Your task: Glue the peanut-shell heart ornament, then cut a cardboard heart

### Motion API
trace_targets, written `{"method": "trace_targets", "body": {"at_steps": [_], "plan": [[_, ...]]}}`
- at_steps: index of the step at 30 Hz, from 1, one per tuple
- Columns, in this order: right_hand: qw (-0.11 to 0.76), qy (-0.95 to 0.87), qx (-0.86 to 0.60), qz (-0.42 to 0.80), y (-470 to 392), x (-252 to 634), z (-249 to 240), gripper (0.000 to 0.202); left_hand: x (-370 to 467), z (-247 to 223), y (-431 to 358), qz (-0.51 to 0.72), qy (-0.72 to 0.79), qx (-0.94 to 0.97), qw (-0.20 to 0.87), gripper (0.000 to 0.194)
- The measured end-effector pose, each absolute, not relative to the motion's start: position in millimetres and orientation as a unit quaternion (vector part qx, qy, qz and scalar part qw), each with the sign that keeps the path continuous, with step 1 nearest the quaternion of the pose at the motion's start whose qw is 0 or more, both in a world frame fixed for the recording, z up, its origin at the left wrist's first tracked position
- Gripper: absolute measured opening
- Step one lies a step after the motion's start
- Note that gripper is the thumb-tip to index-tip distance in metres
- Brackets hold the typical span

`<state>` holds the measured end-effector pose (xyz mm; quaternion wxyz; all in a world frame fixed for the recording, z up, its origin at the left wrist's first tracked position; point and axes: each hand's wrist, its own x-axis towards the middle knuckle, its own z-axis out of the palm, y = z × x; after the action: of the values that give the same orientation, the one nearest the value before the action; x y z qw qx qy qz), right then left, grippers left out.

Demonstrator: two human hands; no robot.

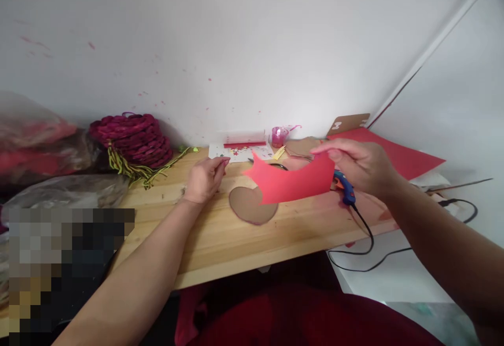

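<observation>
My right hand (354, 165) pinches the upper right corner of a red paper piece (295, 180) with jagged points on its left end. The paper hangs above the table and covers part of a brown heart-shaped cardboard (252, 207) lying flat. My left hand (207, 178) is left of the cardboard, just over the table, with thumb and fingertips pressed together; what they hold, if anything, is too small to tell. A blue glue gun (345, 188) with a black cord lies beneath and beside my right hand.
On the wooden table (220, 262), a magenta braided bundle (132, 138) and plastic bags (66, 194) are at left. Behind are a white sheet with small stars (218, 151) and a pink cup (279, 136). A large red sheet (401, 154) lies at right.
</observation>
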<state>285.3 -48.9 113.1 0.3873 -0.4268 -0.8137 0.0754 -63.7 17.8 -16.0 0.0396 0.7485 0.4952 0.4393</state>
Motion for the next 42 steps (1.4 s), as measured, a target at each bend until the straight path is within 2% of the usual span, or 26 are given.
{"method": "trace_targets", "body": {"at_steps": [3,5,9,13,21,25,28,32,36,42], "plan": [[0.303,-0.895,-0.320,-0.076,-72.6,279.7,92.5,0.027,-63.4,-15.9,17.6,0.436,0.494,0.751,0.048,0.034],[0.272,-0.912,-0.290,-0.104,-89.8,281.3,71.1,0.030,-62.5,-14.4,16.0,0.431,0.488,0.757,0.056,0.035],[0.286,-0.906,-0.309,-0.045,-126.7,289.6,29.4,0.038,-57.8,-9.9,9.5,0.415,0.480,0.767,0.094,0.040],[0.339,-0.865,-0.369,0.020,-156.6,290.4,8.3,0.034,-51.8,-8.7,5.0,0.419,0.453,0.773,0.149,0.037],[0.317,-0.884,-0.328,0.101,-177.5,274.8,-13.1,0.028,-48.9,-5.0,-1.5,0.386,0.451,0.759,0.265,0.046],[0.341,-0.885,-0.310,0.062,-176.2,272.2,-18.0,0.033,-39.7,2.4,-13.2,0.354,0.402,0.775,0.336,0.042],[0.328,-0.901,-0.282,0.013,-173.2,271.1,-12.7,0.041,-30.2,10.6,-24.5,0.335,0.331,0.788,0.397,0.041],[0.296,-0.925,-0.235,-0.046,-166.7,263.9,1.9,0.052,-23.6,21.6,-36.1,0.289,0.261,0.804,0.449,0.051],[0.323,-0.918,-0.214,-0.086,-160.3,248.5,13.3,0.055,-25.1,24.0,-37.1,0.216,0.256,0.751,0.569,0.056],[0.347,-0.906,-0.230,-0.078,-160.9,234.8,14.3,0.054,-27.0,12.0,-27.7,0.221,0.258,0.738,0.583,0.052]]}}
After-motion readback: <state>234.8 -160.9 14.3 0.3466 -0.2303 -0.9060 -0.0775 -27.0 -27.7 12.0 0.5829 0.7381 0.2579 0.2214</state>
